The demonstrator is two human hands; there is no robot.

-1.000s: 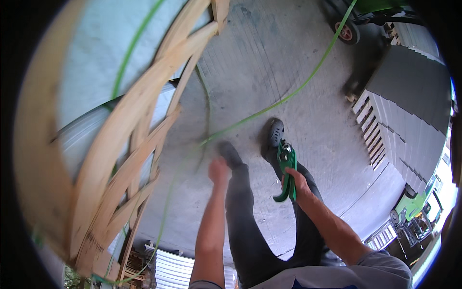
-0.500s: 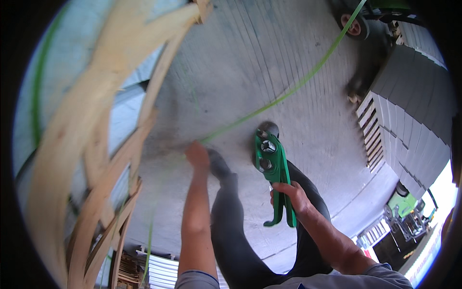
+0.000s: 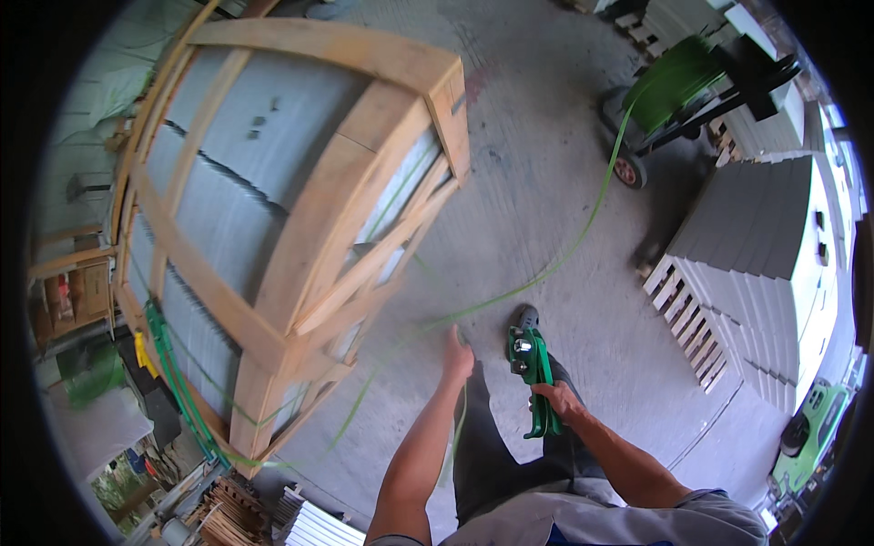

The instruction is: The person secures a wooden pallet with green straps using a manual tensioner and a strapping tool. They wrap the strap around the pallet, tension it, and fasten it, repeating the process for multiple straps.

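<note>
My right hand (image 3: 561,400) is wrapped round the handles of a green strapping tool (image 3: 532,364), its head pointing away from me. To the left of it, my left hand (image 3: 460,353) is closed on a thin green plastic strap (image 3: 578,244), partly smeared by motion. One length of strap runs from this hand to a reel at the far right; another hangs down below the hand. On the left stands a large wooden crate (image 3: 350,45) around grey, sheet-covered contents, with strap passing by its lower corner.
A wheeled strap dispenser (image 3: 669,91) with a green reel stands far right. Nearer, stacked grey and white panels (image 3: 742,237) rest on a pallet (image 3: 687,318). A green machine (image 3: 810,437) is at the right edge. Long green-handled tools (image 3: 168,350) lean by the crate's left side.
The view has shifted, bringing more of the crate and the whole strap dispenser into sight. My left hand has come closer to the strapping tool. The right hand keeps its grip.
</note>
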